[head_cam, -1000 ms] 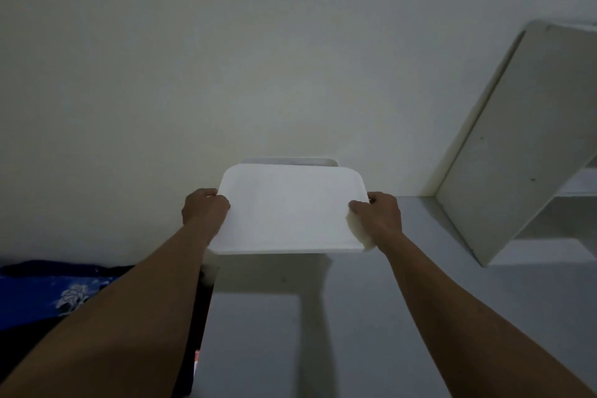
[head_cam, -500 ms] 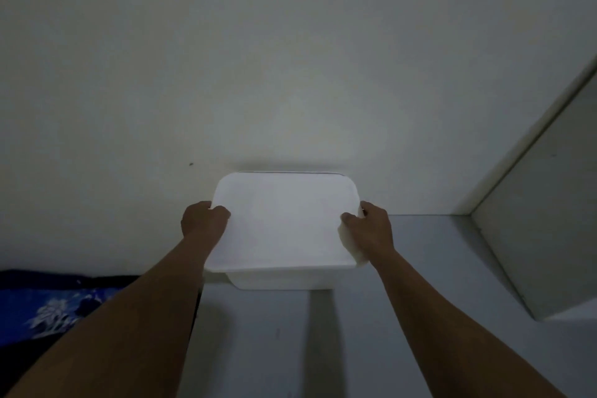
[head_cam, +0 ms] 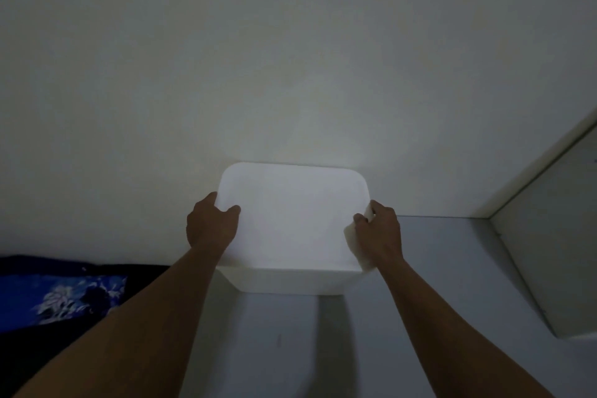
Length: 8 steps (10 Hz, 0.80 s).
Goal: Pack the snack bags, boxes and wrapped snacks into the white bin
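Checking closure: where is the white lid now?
Head view, centre: the lid lies on the white bin by the wall, left hand and right hand holding its sides.

- A bin (head_cam: 287, 281) stands on the bench (head_cam: 436, 268) at the centre of the scene, its far side against the wall (head_cam: 290, 58).
- A lid (head_cam: 294, 213) lies on top of the bin, covering it.
- The left hand (head_cam: 210, 226) grips the lid's left edge, thumb on top.
- The right hand (head_cam: 378, 233) grips the lid's right edge.
- A tall panel (head_cam: 549, 252) stands on the bench at the far right, well apart from the bin.
- A cloth (head_cam: 61, 297) lies to the near left, beyond the bench's left edge.
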{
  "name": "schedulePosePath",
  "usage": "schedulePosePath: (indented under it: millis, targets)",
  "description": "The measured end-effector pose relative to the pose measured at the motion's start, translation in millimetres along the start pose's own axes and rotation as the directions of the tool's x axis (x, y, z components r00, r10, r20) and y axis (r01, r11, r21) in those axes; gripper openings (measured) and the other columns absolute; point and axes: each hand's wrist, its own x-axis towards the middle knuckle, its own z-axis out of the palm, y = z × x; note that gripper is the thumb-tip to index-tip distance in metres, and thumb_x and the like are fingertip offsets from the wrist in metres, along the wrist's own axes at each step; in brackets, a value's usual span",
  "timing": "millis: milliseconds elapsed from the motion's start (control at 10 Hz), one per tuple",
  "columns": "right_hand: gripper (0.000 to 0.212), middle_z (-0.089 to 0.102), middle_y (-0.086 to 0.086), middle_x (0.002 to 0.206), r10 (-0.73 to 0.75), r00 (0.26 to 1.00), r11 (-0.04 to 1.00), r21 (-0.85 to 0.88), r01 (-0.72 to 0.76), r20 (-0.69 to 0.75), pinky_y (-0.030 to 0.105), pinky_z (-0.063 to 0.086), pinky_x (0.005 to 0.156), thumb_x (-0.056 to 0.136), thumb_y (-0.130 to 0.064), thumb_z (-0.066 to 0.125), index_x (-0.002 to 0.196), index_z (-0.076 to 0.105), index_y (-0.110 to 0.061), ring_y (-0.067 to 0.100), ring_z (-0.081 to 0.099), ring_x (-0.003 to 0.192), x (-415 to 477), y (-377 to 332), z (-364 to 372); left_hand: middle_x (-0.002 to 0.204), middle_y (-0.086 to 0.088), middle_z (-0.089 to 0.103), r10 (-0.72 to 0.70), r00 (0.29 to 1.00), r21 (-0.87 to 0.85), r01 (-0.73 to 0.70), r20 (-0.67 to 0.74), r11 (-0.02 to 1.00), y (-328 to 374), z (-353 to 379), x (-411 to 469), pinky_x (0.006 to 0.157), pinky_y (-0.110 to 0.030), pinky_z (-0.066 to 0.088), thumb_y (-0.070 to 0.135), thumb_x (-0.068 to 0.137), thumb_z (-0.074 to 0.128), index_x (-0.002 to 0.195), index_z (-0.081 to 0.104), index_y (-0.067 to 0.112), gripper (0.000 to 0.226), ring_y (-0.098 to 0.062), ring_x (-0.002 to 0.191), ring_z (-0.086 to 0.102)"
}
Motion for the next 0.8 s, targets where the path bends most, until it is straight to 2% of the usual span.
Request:
schedulePosePath:
  millis: [100, 200, 300, 400, 500, 600, 700, 800]
  targets:
    - [0.020, 0.061, 0.013, 0.114, -0.009, 1.000, 1.000, 0.009, 0.009, 0.025, 0.033, 0.042, 0.082, 0.092, -0.020, 0.054, 0.107, 0.055, -0.006, 0.033, 0.056, 0.108, -3, 1, -1, 0.125, -0.012, 0.064, 0.011, 1.000, 0.010, -0.011, 0.003, 1.000, 0, 3, 1, 0.096, -0.046, 0.049, 0.039, 0.080, 0.065, 0.129, 0.059, 0.014, 0.056, -0.037, 0.114, 0.059]
    - [0.050, 0.039, 0.018, 0.150, -0.043, 0.995, 0.993, -0.109, 0.053, 0.092, 0.041, 0.038, 0.105, 0.098, -0.016, 0.042, 0.146, 0.034, -0.008, 0.035, 0.042, 0.133, -5, -1, 6, 0.140, -0.015, 0.053, 0.028, 0.999, 0.122, -0.030, 0.020, 0.992, -3, 7, 2, 0.105, -0.044, 0.039, 0.039, 0.090, 0.060, 0.145, 0.043, 0.012, 0.064, -0.036, 0.129, 0.048]
    - [0.058, 0.005, 0.010, 0.164, -0.126, 0.975, 0.931, -0.317, 0.180, 0.183, 0.048, 0.032, 0.112, 0.100, -0.018, 0.029, 0.155, 0.014, -0.013, 0.036, 0.028, 0.142, -7, -1, 10, 0.155, -0.015, 0.033, 0.065, 0.994, 0.213, -0.083, 0.091, 0.974, -1, 12, -4, 0.110, -0.046, 0.032, 0.037, 0.099, 0.046, 0.155, 0.019, 0.015, 0.066, -0.036, 0.139, 0.035]
    - [0.056, 0.003, 0.014, 0.163, -0.130, 0.964, 0.898, -0.385, 0.214, 0.234, 0.050, 0.033, 0.112, 0.101, -0.023, 0.029, 0.154, 0.015, -0.011, 0.037, 0.026, 0.143, -4, -1, 7, 0.162, -0.014, 0.009, 0.197, 0.966, 0.441, -0.252, 0.167, 0.862, -3, 18, -10, 0.115, -0.056, 0.021, 0.038, 0.103, 0.028, 0.155, 0.011, 0.028, 0.056, -0.035, 0.148, 0.014]
    - [0.057, 0.015, 0.019, 0.159, -0.115, 0.952, 0.872, -0.430, 0.233, 0.282, 0.052, 0.034, 0.110, 0.101, -0.037, 0.032, 0.148, 0.027, -0.007, 0.037, 0.027, 0.143, -4, -8, -3, 0.163, -0.010, 0.008, 0.304, 0.918, 0.566, -0.397, 0.256, 0.723, 1, 24, -20, 0.117, -0.058, 0.008, 0.050, 0.101, 0.020, 0.154, 0.016, 0.029, 0.057, -0.032, 0.150, 0.004]
    - [0.063, 0.018, 0.016, 0.161, -0.141, 0.943, 0.871, -0.415, 0.263, 0.301, 0.048, 0.025, 0.117, 0.099, -0.045, 0.039, 0.150, 0.029, -0.010, 0.030, 0.021, 0.147, -23, -26, -23, 0.163, -0.010, 0.009, 0.304, 0.888, 0.575, -0.455, 0.345, 0.680, 8, 26, -34, 0.117, -0.058, 0.008, 0.054, 0.100, 0.023, 0.154, 0.016, 0.029, 0.061, -0.031, 0.150, 0.006]
    - [0.057, 0.042, 0.007, 0.151, -0.231, 0.927, 0.906, -0.282, 0.315, 0.295, 0.033, 0.034, 0.110, 0.096, -0.045, 0.052, 0.145, 0.044, -0.017, 0.021, 0.043, 0.136, -56, -60, -72, 0.163, -0.008, 0.011, 0.333, 0.875, 0.446, -0.469, 0.351, 0.762, -1, 15, -55, 0.119, -0.053, 0.008, 0.054, 0.100, 0.025, 0.154, 0.021, 0.029, 0.059, -0.028, 0.151, 0.006]
    - [0.036, 0.067, -0.007, 0.121, -0.409, 0.878, 0.901, -0.040, 0.431, 0.248, 0.029, 0.052, 0.093, 0.091, -0.042, 0.062, 0.124, 0.063, -0.028, 0.003, 0.065, 0.101, -112, -97, -145, 0.159, 0.000, 0.029, 0.499, 0.839, 0.096, -0.527, 0.216, 0.844, -39, -6, -106, 0.120, -0.038, 0.012, 0.053, 0.099, 0.030, 0.148, 0.038, 0.029, 0.055, -0.018, 0.149, 0.019]
